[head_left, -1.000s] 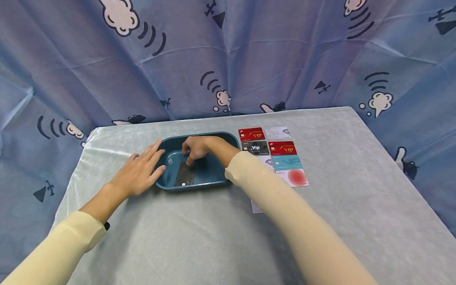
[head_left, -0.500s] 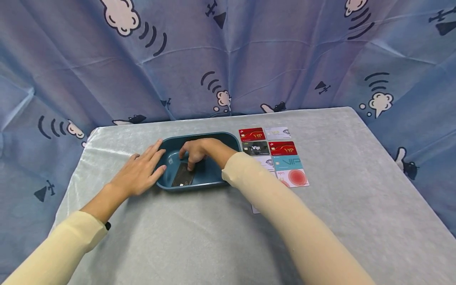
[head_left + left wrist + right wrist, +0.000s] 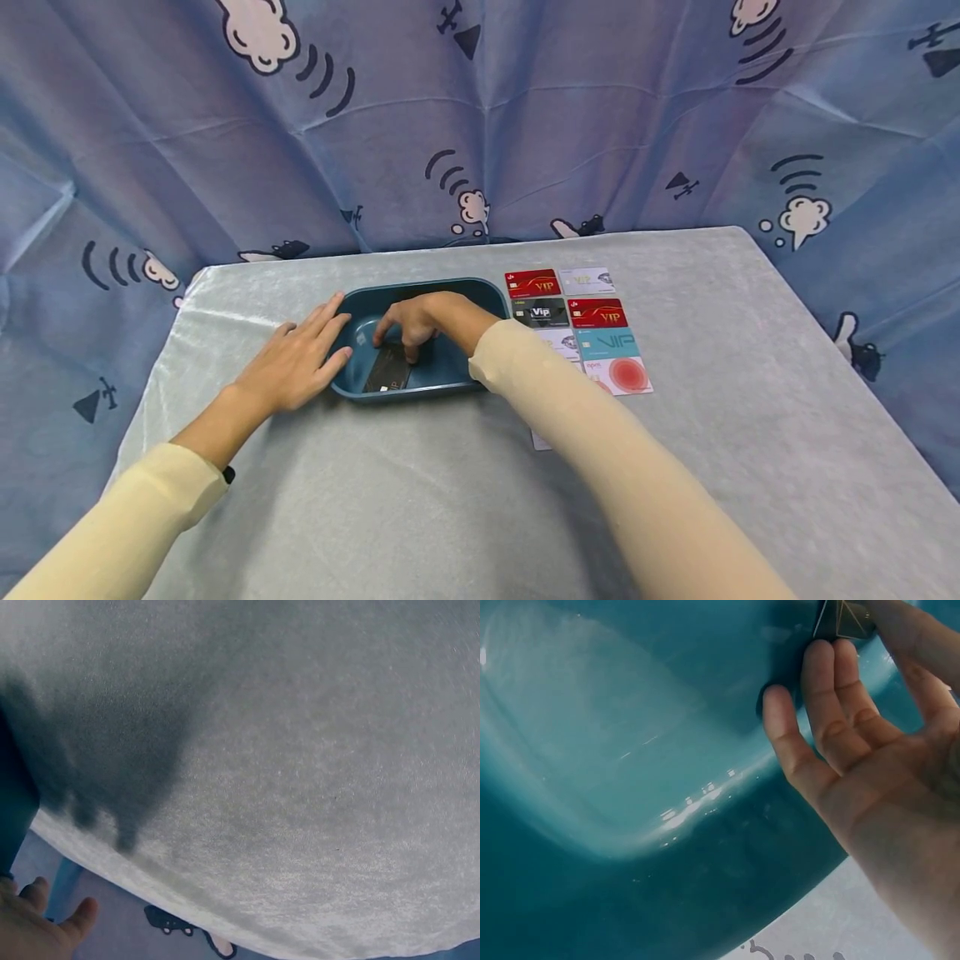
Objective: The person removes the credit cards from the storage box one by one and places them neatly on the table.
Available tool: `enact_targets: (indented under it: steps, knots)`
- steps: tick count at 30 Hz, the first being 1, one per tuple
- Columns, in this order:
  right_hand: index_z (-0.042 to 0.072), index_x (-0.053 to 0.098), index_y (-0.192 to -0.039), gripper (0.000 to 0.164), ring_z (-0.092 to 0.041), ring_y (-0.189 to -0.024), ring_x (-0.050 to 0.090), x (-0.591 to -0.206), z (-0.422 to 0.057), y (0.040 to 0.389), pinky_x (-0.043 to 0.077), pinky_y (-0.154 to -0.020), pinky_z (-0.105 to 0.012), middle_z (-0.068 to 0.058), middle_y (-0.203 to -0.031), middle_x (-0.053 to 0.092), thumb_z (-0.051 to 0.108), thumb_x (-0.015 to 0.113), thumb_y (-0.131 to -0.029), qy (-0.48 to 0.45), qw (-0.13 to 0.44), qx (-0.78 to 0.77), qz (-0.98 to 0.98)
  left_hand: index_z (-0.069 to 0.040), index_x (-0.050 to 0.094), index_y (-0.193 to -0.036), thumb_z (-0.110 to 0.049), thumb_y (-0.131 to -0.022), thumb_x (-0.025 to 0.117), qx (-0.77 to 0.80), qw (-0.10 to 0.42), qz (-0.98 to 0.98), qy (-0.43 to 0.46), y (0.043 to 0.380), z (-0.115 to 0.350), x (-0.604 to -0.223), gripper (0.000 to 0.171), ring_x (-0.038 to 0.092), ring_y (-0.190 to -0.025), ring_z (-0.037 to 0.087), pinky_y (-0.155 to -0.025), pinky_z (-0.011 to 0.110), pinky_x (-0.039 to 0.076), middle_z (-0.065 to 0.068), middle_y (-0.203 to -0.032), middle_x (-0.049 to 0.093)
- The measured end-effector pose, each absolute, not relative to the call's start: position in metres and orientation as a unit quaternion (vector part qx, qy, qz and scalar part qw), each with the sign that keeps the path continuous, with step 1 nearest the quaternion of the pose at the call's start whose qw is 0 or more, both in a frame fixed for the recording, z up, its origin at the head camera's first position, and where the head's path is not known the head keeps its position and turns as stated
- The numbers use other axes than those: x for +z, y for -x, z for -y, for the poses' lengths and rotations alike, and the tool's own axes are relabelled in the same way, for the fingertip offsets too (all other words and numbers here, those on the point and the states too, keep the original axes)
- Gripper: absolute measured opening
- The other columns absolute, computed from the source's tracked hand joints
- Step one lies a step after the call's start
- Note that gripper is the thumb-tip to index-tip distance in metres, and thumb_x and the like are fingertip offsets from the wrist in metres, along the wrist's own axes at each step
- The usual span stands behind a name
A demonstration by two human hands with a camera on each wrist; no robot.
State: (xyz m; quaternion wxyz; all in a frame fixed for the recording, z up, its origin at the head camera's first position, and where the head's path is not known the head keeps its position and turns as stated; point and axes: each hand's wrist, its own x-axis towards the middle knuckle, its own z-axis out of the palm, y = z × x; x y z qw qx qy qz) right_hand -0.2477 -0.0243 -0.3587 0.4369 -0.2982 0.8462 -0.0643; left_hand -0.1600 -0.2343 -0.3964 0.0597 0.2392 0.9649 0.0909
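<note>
A dark teal tray (image 3: 442, 386) stands on the cloth-covered table, with a black VIP card (image 3: 385, 372) lying on its floor toward the left. My right hand (image 3: 416, 319) reaches down into the tray, its curled fingers and thumb at opposite side edges of that card. Close up in the right wrist view, fingertips meet the edge of the card (image 3: 845, 620), which shows thin gold lines. My left hand (image 3: 291, 360) lies with straight fingers against the tray's left rim; only a few of its fingers (image 3: 81, 921) show in the left wrist view.
Right of the tray, several cards lie in two columns, among them a red VIP card (image 3: 532, 283), a teal card (image 3: 606, 342) and a white card with a red disc (image 3: 628, 375). My right sleeve (image 3: 585, 425) covers some. A patterned blue curtain (image 3: 525, 125) hangs behind.
My right fingers have shifted slightly down and spread across the black card, the thumb moving to its right edge. The card has slid a little left. My left hand keeps its place.
</note>
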Motion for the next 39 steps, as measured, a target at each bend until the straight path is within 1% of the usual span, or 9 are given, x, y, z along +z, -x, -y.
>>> enact_targets:
  steps: [8,10,15,18,20,24,27,33,39]
  knots:
    - [0.028,0.054,-0.139,0.06,-0.017,-0.092,0.046,-0.36,0.023,0.248,0.04,-0.062,-0.023,-0.001,-0.14,0.034,0.0,0.071,-0.089,0.323,0.435,-0.067,-0.838,-0.001,0.033,-0.153,-0.04,-0.107,0.037,0.09,0.055,-0.965,-0.242,0.159,0.233,-0.395,0.061,0.022,-0.149,0.035,-0.107,0.064,0.029,0.011,-0.167,0.009]
    - [0.026,0.054,-0.137,0.057,-0.016,-0.092,0.046,-0.361,0.024,0.248,0.04,-0.063,-0.023,-0.001,-0.139,0.034,0.0,0.072,-0.089,0.332,0.43,-0.063,-0.837,-0.001,0.033,-0.153,-0.039,-0.107,0.037,0.091,0.054,-0.965,-0.241,0.159,0.234,-0.395,0.061,0.022,-0.149,0.035,-0.108,0.064,0.028,0.011,-0.167,0.008]
    - [0.023,0.051,-0.132,0.053,-0.018,-0.102,0.046,-0.365,0.025,0.249,0.041,-0.073,-0.024,-0.002,-0.137,0.038,0.0,0.072,-0.089,0.367,0.405,-0.033,-0.837,-0.001,0.032,-0.154,-0.039,-0.107,0.038,0.088,0.054,-0.965,-0.242,0.16,0.235,-0.397,0.06,0.023,-0.149,0.034,-0.108,0.064,0.029,0.01,-0.167,0.008]
    - [0.022,0.05,-0.13,0.05,-0.019,-0.103,0.046,-0.367,0.024,0.249,0.039,-0.076,-0.026,-0.002,-0.134,0.041,0.001,0.071,-0.089,0.379,0.392,-0.02,-0.838,-0.001,0.032,-0.154,-0.039,-0.107,0.037,0.089,0.054,-0.964,-0.244,0.161,0.235,-0.399,0.061,0.022,-0.149,0.034,-0.108,0.064,0.029,0.01,-0.167,0.007]
    - [0.022,0.05,-0.128,0.049,-0.019,-0.1,0.047,-0.367,0.023,0.25,0.039,-0.075,-0.026,-0.002,-0.132,0.042,0.0,0.071,-0.09,0.383,0.386,-0.018,-0.839,-0.001,0.032,-0.154,-0.04,-0.107,0.037,0.09,0.054,-0.964,-0.244,0.161,0.235,-0.399,0.061,0.022,-0.149,0.033,-0.107,0.065,0.029,0.01,-0.167,0.007]
    - [0.02,0.05,-0.127,0.046,-0.016,-0.086,0.048,-0.37,0.023,0.251,0.038,-0.068,-0.024,-0.003,-0.119,0.048,-0.005,0.065,-0.091,0.389,0.375,-0.032,-0.841,-0.001,0.033,-0.153,-0.04,-0.107,0.037,0.096,0.051,-0.964,-0.244,0.161,0.236,-0.4,0.061,0.023,-0.149,0.034,-0.107,0.064,0.029,0.01,-0.167,0.008]
    - [0.018,0.05,-0.125,0.043,-0.015,-0.08,0.047,-0.371,0.022,0.251,0.037,-0.064,-0.023,-0.004,-0.111,0.049,-0.008,0.062,-0.092,0.39,0.368,-0.037,-0.843,-0.001,0.033,-0.153,-0.04,-0.107,0.036,0.099,0.046,-0.963,-0.247,0.161,0.235,-0.399,0.061,0.025,-0.148,0.035,-0.106,0.064,0.03,0.01,-0.167,0.008]
    - [0.017,0.05,-0.119,0.038,-0.016,-0.081,0.047,-0.372,0.024,0.252,0.037,-0.066,-0.024,-0.003,-0.108,0.047,-0.008,0.061,-0.093,0.385,0.374,-0.036,-0.843,-0.001,0.034,-0.153,-0.04,-0.107,0.036,0.1,0.045,-0.963,-0.247,0.16,0.234,-0.399,0.06,0.025,-0.148,0.035,-0.106,0.064,0.03,0.01,-0.167,0.008]
    - [0.017,0.048,-0.113,0.035,-0.015,-0.079,0.045,-0.375,0.025,0.251,0.035,-0.065,-0.025,-0.002,-0.104,0.045,-0.008,0.059,-0.093,0.383,0.379,-0.033,-0.842,-0.001,0.033,-0.153,-0.039,-0.107,0.037,0.102,0.047,-0.963,-0.245,0.161,0.234,-0.4,0.06,0.024,-0.148,0.034,-0.106,0.063,0.03,0.01,-0.167,0.008]
